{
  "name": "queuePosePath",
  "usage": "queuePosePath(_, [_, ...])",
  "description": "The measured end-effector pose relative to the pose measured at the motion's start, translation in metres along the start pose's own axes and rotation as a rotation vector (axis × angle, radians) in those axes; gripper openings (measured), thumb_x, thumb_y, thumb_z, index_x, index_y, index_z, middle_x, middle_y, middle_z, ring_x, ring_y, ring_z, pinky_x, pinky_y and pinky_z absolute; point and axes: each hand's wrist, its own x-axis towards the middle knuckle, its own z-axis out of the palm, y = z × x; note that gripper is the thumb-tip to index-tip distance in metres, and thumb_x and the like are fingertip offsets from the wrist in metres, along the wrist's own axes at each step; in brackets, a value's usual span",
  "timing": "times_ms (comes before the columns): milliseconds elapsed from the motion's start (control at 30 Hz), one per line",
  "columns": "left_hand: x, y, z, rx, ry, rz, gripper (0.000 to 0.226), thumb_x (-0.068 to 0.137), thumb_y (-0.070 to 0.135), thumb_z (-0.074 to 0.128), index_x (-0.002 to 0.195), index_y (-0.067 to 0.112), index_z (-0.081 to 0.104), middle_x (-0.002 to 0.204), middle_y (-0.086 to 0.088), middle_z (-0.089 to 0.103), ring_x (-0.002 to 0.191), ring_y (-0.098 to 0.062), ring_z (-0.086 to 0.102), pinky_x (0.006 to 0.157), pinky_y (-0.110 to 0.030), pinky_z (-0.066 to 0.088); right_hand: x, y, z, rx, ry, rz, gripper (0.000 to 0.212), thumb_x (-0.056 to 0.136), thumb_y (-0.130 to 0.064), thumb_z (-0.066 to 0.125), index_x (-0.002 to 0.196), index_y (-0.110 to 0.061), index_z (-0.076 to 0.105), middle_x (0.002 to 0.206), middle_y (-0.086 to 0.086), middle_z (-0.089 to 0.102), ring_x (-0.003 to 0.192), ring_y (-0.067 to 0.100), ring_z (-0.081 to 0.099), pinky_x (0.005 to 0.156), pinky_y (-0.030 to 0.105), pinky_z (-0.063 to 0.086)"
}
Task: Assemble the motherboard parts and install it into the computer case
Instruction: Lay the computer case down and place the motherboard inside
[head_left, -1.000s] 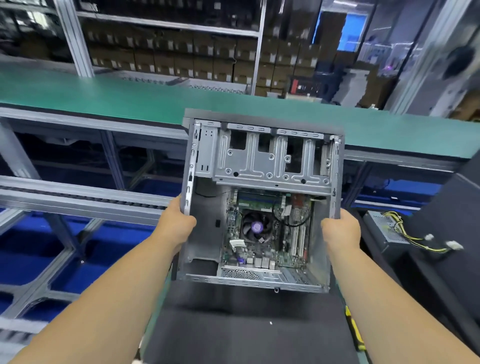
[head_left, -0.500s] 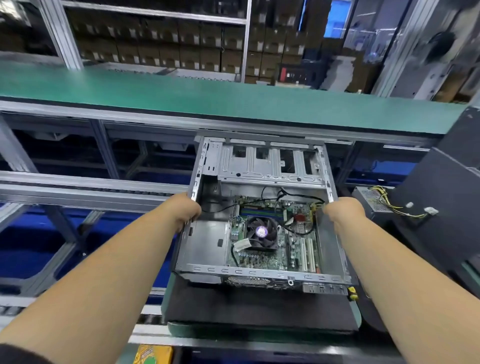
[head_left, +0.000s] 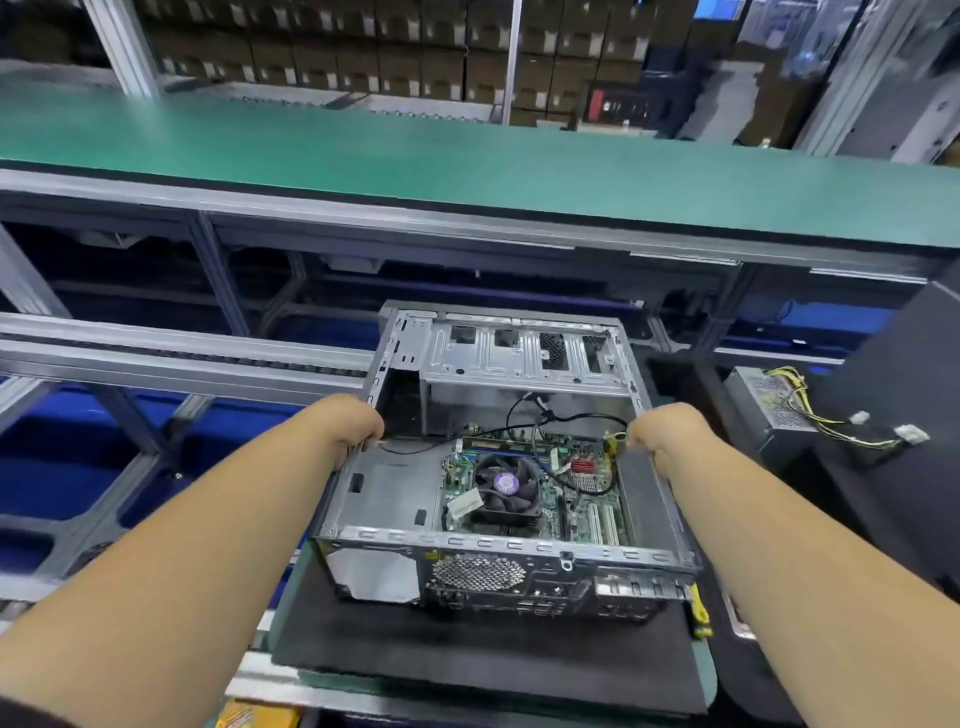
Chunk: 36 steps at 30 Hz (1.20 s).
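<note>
belt: green conveyor belt behind the case
case: computer case open side up, on black mat
motherboard: motherboard inside case, fan on it
left hand: left hand fingers curled over left wall
right hand: right hand grips right wall

Both arms reach forward, left grip and right grip curled closed.

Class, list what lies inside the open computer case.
Inside the computer case: a motherboard carrying a fan, black cables and a metal drive cage. Whatever sits beneath the board and the cage is covered.
</note>
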Motion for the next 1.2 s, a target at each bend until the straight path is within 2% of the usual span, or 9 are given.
queuePosePath(133, [0.005,-0.004,0.002,-0.113,0.035,-0.014,0.028,0.077,-0.008,0.05,0.104,0.001,0.054,0.084,-0.016,0.047,0.069,-0.025,0.041,0.058,-0.028,0.034,0.017,0.006,-0.003,0.013,0.003,-0.054,0.032,0.08,-0.007,0.068,0.109,0.004,0.063,0.082,0.017,0.058,0.07,0.026,0.054,0.065,0.032,0.045])
queuePosePath(233, [-0.001,0.003,0.005,-0.011,0.259,0.157,0.04,0.075,0.01,0.059,0.113,0.021,0.051,0.097,-0.008,0.057,0.084,-0.027,0.055,0.063,-0.029,0.044,0.013,-0.001,-0.02,0.001,0.176,-0.325,0.039,0.083,-0.017,0.069,0.119,-0.015,0.058,0.109,0.011,0.062,0.091,0.029,0.06,0.076,0.033,0.048])
queuePosePath(333, [-0.008,0.018,0.021,0.02,0.469,0.472,0.048,0.075,0.013,0.062,0.121,0.026,0.053,0.108,0.006,0.052,0.1,-0.016,0.05,0.082,-0.03,0.043,-0.005,-0.016,-0.032,-0.182,0.23,-0.62,0.02,0.087,-0.012,0.058,0.088,-0.03,0.067,0.099,-0.001,0.065,0.089,0.021,0.064,0.07,0.028,0.045])
queuePosePath(400, [-0.014,0.031,0.038,0.005,0.26,0.588,0.041,0.078,0.007,0.059,0.113,0.027,0.061,0.104,0.011,0.061,0.094,-0.01,0.057,0.086,-0.029,0.048,-0.02,-0.023,-0.016,-0.461,-0.139,-0.682,0.024,0.09,-0.008,0.055,0.091,-0.027,0.071,0.085,-0.007,0.067,0.08,0.013,0.066,0.063,0.025,0.049])
queuePosePath(533, [-0.015,0.044,0.065,0.389,-0.043,0.659,0.035,0.08,0.013,0.057,0.108,0.031,0.068,0.109,0.011,0.065,0.095,-0.006,0.06,0.087,-0.027,0.049,-0.034,-0.02,0.039,-1.088,-0.499,-0.667,0.042,0.095,-0.013,0.056,0.137,-0.005,0.054,0.128,0.011,0.061,0.112,0.026,0.061,0.093,0.038,0.052])
queuePosePath(833, [0.009,0.058,0.088,0.853,-0.277,0.56,0.063,0.086,0.041,0.058,0.144,0.026,0.038,0.139,-0.005,0.046,0.114,-0.026,0.053,0.095,-0.037,0.046,-0.007,-0.031,0.052,-0.87,-0.197,-0.652,0.022,0.099,-0.019,0.052,0.11,-0.008,0.066,0.077,0.004,0.054,0.077,0.024,0.051,0.069,0.028,0.042])
queuePosePath(967, [0.017,0.062,0.095,0.936,-0.361,0.528,0.065,0.087,0.052,0.058,0.141,0.019,0.041,0.128,-0.007,0.054,0.097,-0.023,0.053,0.085,-0.032,0.045,-0.042,-0.033,0.067,-0.73,-0.248,-0.7,0.028,0.098,-0.028,0.055,0.12,-0.01,0.053,0.093,0.004,0.057,0.08,0.022,0.05,0.061,0.03,0.037])
queuePosePath(1100, [0.019,0.064,0.095,0.911,-0.318,0.523,0.057,0.091,0.039,0.055,0.141,0.017,0.041,0.134,-0.008,0.052,0.111,-0.026,0.054,0.09,-0.033,0.046,-0.059,-0.033,0.068,-0.645,-0.206,-0.649,0.045,0.1,-0.018,0.044,0.139,-0.003,0.027,0.098,0.012,0.055,0.07,0.021,0.048,0.054,0.033,0.034])
queuePosePath(1200, [0.019,0.068,0.092,0.86,-0.247,0.552,0.044,0.09,0.027,0.051,0.132,0.015,0.048,0.128,-0.008,0.054,0.104,-0.026,0.055,0.085,-0.033,0.047,-0.059,-0.035,0.06,-0.745,-0.158,-0.506,0.034,0.099,-0.009,0.043,0.133,-0.005,0.043,0.123,0.02,0.05,0.085,0.025,0.048,0.07,0.033,0.041])
